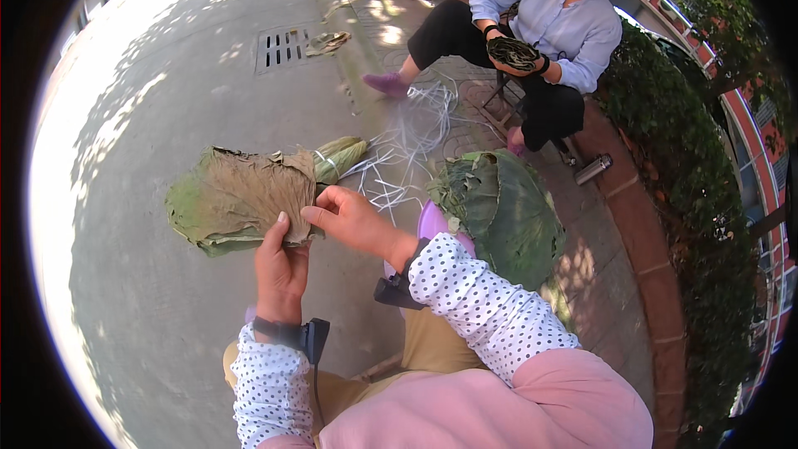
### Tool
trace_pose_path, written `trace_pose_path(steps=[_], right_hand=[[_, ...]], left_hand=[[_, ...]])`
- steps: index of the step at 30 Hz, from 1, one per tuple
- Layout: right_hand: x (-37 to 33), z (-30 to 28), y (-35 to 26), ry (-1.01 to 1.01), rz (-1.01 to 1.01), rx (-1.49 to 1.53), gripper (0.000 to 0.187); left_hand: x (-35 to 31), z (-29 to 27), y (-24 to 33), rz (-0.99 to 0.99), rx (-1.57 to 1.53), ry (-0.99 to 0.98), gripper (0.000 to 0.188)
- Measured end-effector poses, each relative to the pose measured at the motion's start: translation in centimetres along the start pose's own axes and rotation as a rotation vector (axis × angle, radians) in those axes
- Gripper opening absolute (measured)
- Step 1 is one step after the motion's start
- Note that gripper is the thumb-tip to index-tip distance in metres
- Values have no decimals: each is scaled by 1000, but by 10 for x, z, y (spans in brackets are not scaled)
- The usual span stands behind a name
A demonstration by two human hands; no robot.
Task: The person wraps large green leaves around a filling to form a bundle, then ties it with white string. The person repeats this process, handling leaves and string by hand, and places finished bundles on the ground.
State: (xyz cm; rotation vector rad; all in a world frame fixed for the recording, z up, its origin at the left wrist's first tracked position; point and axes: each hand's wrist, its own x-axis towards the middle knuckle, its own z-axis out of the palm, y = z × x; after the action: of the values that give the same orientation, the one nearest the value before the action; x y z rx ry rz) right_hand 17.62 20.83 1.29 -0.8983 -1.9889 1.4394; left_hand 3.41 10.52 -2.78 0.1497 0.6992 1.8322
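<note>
A folded stack of large dried lotus leaves [237, 195], brown on top and green at the far left, is held up in front of me. My left hand [281, 274] grips its near right edge from below, thumb on top. My right hand [356, 220] is closed at the stack's right edge, with thumb and fingertips pinching the leaf there. Beyond my right hand lies a tied green leaf bundle [341, 156] with a white strip round it. Right of my right forearm, a pile of wide green leaves [519, 220] rests partly over a purple object [434, 223].
Loose white plastic strips [424, 120] tangle on the ground ahead. A seated person [549, 29] at the far right holds a rolled dark leaf bundle [513, 53]. A metal flask [593, 169] lies by the brick border [628, 208]. A drain grate [283, 48] sits far ahead, beside a leaf scrap [327, 43].
</note>
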Motion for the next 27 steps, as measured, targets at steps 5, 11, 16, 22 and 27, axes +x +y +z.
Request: trace_pose_path(steps=[5, 11, 16, 22, 27], right_hand=[[1, 13, -2, 56, -77, 23, 40], [-7, 18, -13, 18, 3, 421, 26], [3, 0, -18, -85, 117, 495, 26], [4, -4, -11, -94, 234, 744, 27], [10, -10, -2, -47, 151, 686, 27]], left_hand=[[-1, 4, 0, -5, 37, -42, 33], [-5, 10, -5, 38, -36, -115, 44], [-3, 17, 8, 41, -44, -151, 43], [-6, 5, 3, 29, 27, -137, 36], [3, -4, -1, 31, -49, 155, 38]])
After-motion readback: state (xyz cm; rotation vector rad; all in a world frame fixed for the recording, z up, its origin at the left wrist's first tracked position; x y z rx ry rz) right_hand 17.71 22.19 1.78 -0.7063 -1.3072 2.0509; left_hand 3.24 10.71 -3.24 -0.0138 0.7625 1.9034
